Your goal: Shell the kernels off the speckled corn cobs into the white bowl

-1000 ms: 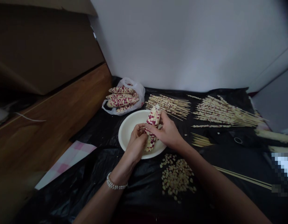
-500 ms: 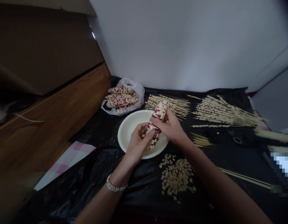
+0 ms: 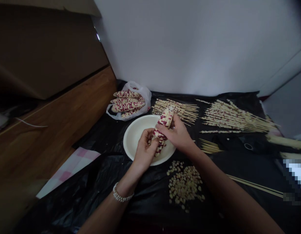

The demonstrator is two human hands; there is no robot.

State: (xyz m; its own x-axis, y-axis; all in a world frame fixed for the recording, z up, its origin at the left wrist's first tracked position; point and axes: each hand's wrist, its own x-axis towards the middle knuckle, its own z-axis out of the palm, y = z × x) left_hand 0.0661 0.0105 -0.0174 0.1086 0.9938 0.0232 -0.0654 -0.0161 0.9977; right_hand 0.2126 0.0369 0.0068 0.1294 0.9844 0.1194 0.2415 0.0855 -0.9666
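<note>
A corn cob with cream and dark red kernels is held tilted over a white bowl. My left hand grips its lower part, thumb pressed on the kernels. Higher up, my right hand wraps round the cob with the thumb across its front. The fingers behind the cob are partly hidden. Just in front of the bowl lies a pile of loose corn kernels on black plastic sheeting.
A plastic bag of corn cobs stands behind the bowl. Skewers threaded with kernels lie in bundles at the back right. Bare skewers lie nearer, with stripped cobs at far right. A wooden panel borders the left.
Both hands stay on the cob. My left thumb has shifted slightly down and left along the kernels; the right hand has dipped a little to the left.
</note>
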